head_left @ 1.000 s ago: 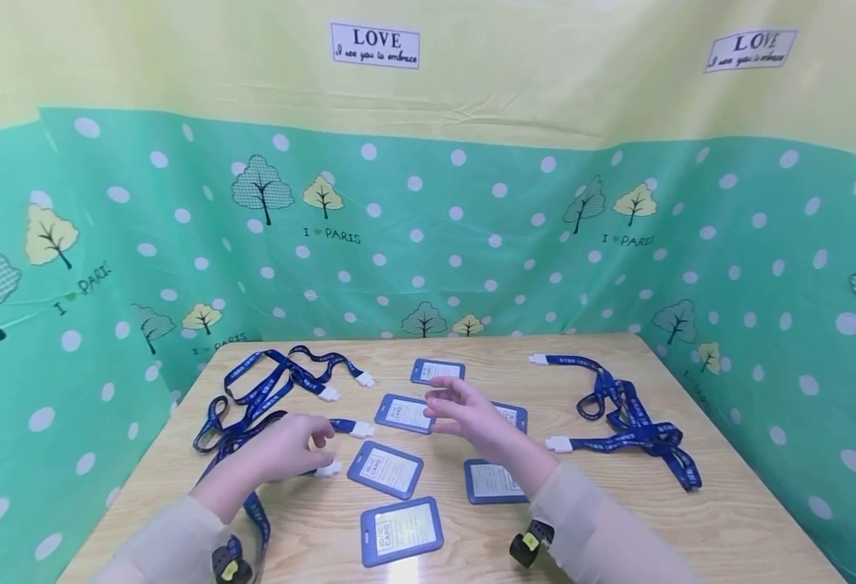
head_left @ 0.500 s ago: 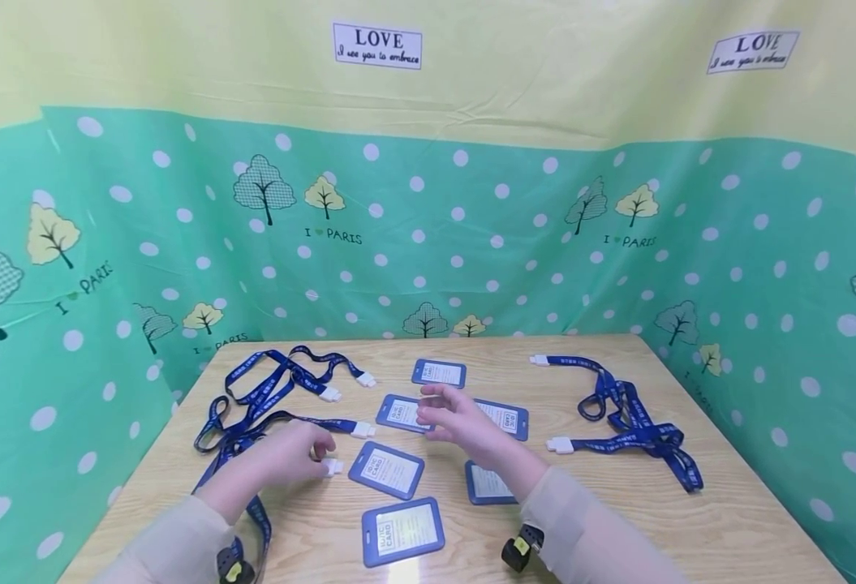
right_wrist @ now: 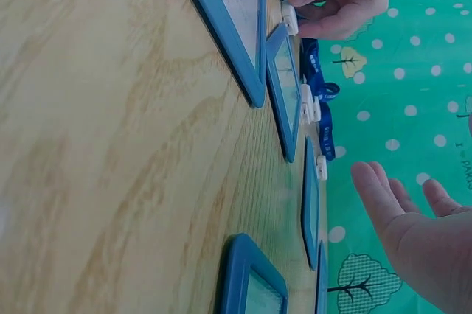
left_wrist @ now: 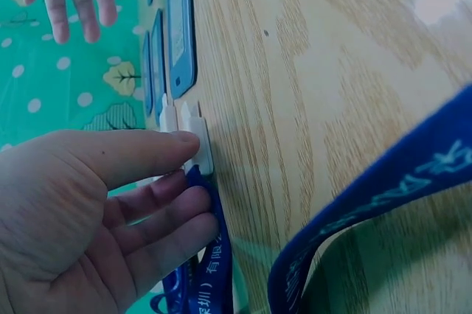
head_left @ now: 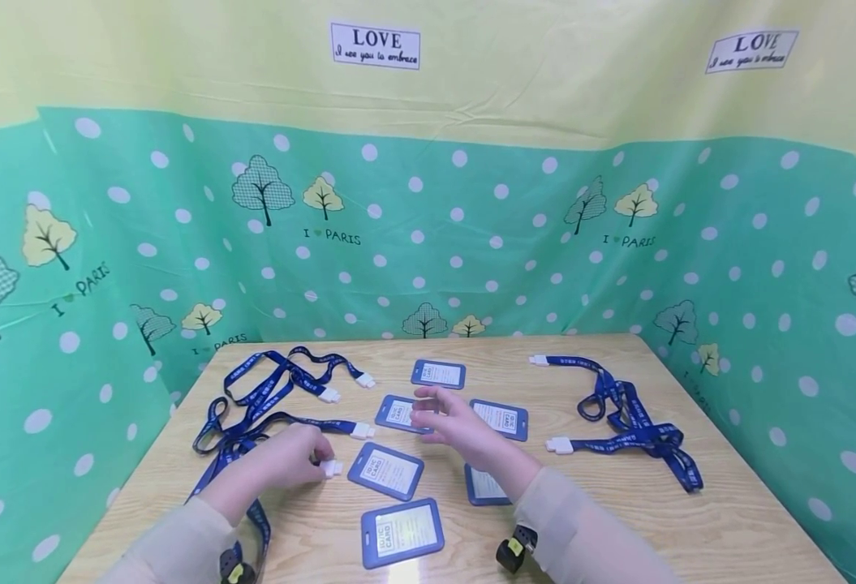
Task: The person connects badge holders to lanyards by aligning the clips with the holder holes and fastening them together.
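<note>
My left hand (head_left: 290,456) is low over the table's left side. Its thumb and fingers pinch the white plastic clip (head_left: 333,469) of a blue lanyard, whose printed strap (left_wrist: 210,270) hangs below the thumb in the left wrist view. Just right of that clip lies a blue-framed ID card holder (head_left: 386,470), flat on the wood. My right hand (head_left: 460,430) hovers above the middle cards with fingers spread and nothing in them. It partly covers one card holder (head_left: 397,412) in the head view; another card holder (head_left: 499,419) lies right beside it.
More blue lanyards (head_left: 263,397) lie tangled at the left, their white clips facing inward. Another lanyard pile (head_left: 635,434) is at the right. Further card holders lie at the back (head_left: 438,374) and front (head_left: 402,533). A patterned green curtain (head_left: 457,243) borders the table.
My left hand has lowered slightly and its fingers have closed on the white clip. The right hand has drifted a little left, uncovering more of the card holder on its right.
</note>
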Demonstrator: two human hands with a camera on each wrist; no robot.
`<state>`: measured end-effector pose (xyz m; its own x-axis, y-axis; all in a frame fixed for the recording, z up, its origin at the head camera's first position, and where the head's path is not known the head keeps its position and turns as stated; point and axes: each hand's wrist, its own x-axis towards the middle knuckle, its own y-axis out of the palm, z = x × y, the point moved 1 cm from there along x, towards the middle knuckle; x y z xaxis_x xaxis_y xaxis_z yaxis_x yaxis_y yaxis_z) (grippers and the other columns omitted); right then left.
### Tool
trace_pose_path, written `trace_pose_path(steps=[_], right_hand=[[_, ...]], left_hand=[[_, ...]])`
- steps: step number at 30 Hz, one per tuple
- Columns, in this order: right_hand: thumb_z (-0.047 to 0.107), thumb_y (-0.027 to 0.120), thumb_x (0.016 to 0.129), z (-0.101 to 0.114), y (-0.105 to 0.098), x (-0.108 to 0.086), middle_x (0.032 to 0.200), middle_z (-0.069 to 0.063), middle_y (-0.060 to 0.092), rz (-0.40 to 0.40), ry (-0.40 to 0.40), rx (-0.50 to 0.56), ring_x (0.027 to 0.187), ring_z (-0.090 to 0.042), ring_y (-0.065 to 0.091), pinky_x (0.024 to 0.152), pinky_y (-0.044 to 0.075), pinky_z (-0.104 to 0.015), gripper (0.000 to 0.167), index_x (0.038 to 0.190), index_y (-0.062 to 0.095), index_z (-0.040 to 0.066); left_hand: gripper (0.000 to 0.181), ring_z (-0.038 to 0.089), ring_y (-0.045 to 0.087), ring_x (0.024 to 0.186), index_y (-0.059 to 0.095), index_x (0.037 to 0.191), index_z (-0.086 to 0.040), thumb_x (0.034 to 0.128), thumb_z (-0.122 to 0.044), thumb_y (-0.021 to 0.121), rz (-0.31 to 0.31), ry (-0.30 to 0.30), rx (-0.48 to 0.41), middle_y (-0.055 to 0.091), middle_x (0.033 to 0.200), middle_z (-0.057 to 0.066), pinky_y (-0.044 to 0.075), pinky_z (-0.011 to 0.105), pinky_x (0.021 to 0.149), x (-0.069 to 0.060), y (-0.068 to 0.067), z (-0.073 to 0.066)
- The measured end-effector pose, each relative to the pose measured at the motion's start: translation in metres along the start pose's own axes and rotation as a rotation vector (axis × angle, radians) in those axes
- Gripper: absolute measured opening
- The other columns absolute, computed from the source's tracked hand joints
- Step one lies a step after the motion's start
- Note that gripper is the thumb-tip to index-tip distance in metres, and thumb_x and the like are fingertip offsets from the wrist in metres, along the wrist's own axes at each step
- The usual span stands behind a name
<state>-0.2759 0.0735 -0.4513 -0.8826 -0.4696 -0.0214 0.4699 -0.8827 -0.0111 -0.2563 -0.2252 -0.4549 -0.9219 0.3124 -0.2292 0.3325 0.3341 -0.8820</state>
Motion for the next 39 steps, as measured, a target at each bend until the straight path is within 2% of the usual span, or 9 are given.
trace_pose_path(steps=[9, 14, 19, 22, 28, 35, 39], right_hand=[[0.028, 0.07, 0.098, -0.002, 0.002, 0.002, 0.147, -0.026, 0.044, 0.005, 0.009, 0.0, 0.127, -0.039, 0.055, 0.103, 0.048, -0.053, 0.064, 0.15, 0.042, 0.005], [0.024, 0.069, 0.098, -0.001, 0.004, 0.001, 0.146, -0.026, 0.045, 0.006, 0.011, -0.034, 0.126, -0.036, 0.056, 0.103, 0.048, -0.053, 0.06, 0.149, 0.043, 0.006], [0.032, 0.072, 0.096, 0.0, 0.005, -0.002, 0.145, -0.023, 0.046, 0.005, 0.016, -0.076, 0.123, -0.03, 0.057, 0.102, 0.049, -0.051, 0.063, 0.147, 0.045, 0.009], [0.033, 0.073, 0.095, 0.001, 0.006, -0.004, 0.145, -0.022, 0.047, 0.007, 0.015, -0.098, 0.123, -0.03, 0.057, 0.102, 0.05, -0.05, 0.066, 0.148, 0.044, 0.008], [0.029, 0.07, 0.097, 0.003, 0.006, -0.008, 0.146, -0.023, 0.046, 0.033, 0.008, -0.125, 0.124, -0.032, 0.057, 0.102, 0.05, -0.05, 0.067, 0.151, 0.039, 0.003], [0.032, 0.071, 0.096, 0.002, 0.009, -0.014, 0.146, -0.021, 0.049, 0.058, 0.01, -0.182, 0.123, -0.029, 0.058, 0.1, 0.051, -0.046, 0.063, 0.149, 0.044, 0.01], [0.031, 0.069, 0.098, 0.003, 0.009, -0.018, 0.146, -0.021, 0.048, 0.073, 0.012, -0.203, 0.124, -0.029, 0.058, 0.099, 0.052, -0.044, 0.061, 0.15, 0.043, 0.009]], left_hand=[[0.014, 0.014, 0.061, 0.085, 0.078, 0.095, -0.022, 0.084, -0.017, 0.083, 0.003, -0.008, 0.007, 0.069, 0.096, -0.005, 0.055, 0.045, 0.082, 0.0, 0.0, 0.0], [0.015, 0.014, 0.062, 0.085, 0.078, 0.096, -0.021, 0.0835, -0.016, 0.083, -0.003, 0.0, 0.005, 0.069, 0.096, -0.005, 0.055, 0.045, 0.082, -0.001, 0.001, 0.0], [0.015, 0.014, 0.062, 0.087, 0.078, 0.096, -0.021, 0.0827, -0.015, 0.083, -0.011, 0.008, 0.003, 0.07, 0.096, -0.006, 0.055, 0.046, 0.085, -0.003, 0.002, 0.001], [0.016, 0.014, 0.063, 0.087, 0.078, 0.095, -0.02, 0.0817, -0.014, 0.084, -0.012, 0.022, 0.001, 0.071, 0.096, -0.006, 0.055, 0.046, 0.085, -0.004, 0.002, 0.0], [0.015, 0.015, 0.063, 0.088, 0.077, 0.095, -0.021, 0.0826, -0.016, 0.084, 0.001, 0.013, -0.004, 0.07, 0.096, -0.006, 0.055, 0.048, 0.087, -0.007, 0.002, -0.001], [0.014, 0.014, 0.063, 0.087, 0.077, 0.094, -0.021, 0.0828, -0.015, 0.084, 0.012, 0.028, -0.011, 0.069, 0.093, -0.008, 0.055, 0.048, 0.086, -0.012, 0.003, -0.005], [0.015, 0.014, 0.063, 0.085, 0.076, 0.093, -0.021, 0.0816, -0.015, 0.084, 0.015, 0.043, -0.012, 0.069, 0.092, -0.008, 0.055, 0.048, 0.085, -0.012, 0.006, -0.005]])
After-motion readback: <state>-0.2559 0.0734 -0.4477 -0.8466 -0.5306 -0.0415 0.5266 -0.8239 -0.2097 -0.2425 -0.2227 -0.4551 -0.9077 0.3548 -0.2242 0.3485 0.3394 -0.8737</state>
